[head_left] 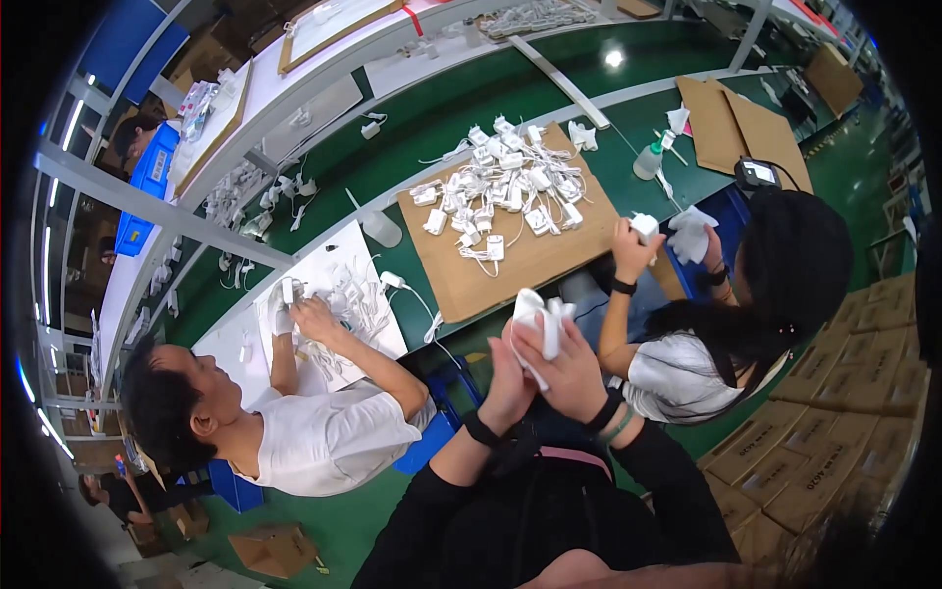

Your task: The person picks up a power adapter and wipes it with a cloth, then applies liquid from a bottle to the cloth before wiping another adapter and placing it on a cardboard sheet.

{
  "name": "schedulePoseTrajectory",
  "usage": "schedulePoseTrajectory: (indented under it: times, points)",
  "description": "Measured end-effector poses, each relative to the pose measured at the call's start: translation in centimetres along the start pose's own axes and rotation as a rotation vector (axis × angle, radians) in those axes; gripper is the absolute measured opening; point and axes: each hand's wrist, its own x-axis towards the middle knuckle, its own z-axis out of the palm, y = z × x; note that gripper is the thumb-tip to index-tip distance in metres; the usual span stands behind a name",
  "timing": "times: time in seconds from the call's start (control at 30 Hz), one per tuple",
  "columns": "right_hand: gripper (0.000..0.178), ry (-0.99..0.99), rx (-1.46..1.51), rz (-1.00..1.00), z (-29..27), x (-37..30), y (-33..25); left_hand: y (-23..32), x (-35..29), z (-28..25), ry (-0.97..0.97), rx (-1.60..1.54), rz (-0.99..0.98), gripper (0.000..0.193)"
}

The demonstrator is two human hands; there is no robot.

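Note:
In front of my chest both hands are closed around a white bundle point(531, 306) that looks like a power adapter with its cable, perhaps with cloth about it; the fingers cover much of it. My left hand point(506, 385) grips it from the left. My right hand point(571, 371) presses against it from the right, fingers bent over its side. Just beyond them lies a flat cardboard sheet point(446, 285) on the green bench, heaped with white power adapters point(510, 177) and their cables.
On the left a co-worker point(314, 437) handles an adapter over a white board point(373, 265). At right another co-worker point(677, 378) holds an adapter point(645, 228) and a white cloth point(693, 236). Squeeze bottles point(648, 162) stand on the bench. Stacked cartons point(814, 432) fill the right side.

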Motion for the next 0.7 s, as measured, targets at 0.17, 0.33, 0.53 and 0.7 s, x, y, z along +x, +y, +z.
schedulePoseTrajectory:
  times: [0.17,0.33,0.53,0.7]
  points:
    - [0.039,0.111,0.699,0.351,1.4,2.1,3.5,-1.0,-0.4,-1.4,-0.111,0.016,0.067,0.065]
    - [0.035,0.354,1.321,0.741,1.3,0.1,3.3,1.5,0.9,-3.5,-0.410,-0.432,-0.145,0.054]
    - [0.033,0.424,0.746,0.421,-2.0,0.1,-0.1,1.4,0.5,-2.4,-0.133,-0.367,-0.201,0.049]
    - [0.032,0.077,0.121,-0.062,-0.9,1.4,-1.6,-2.9,0.5,-0.7,0.295,0.025,0.000,0.046]
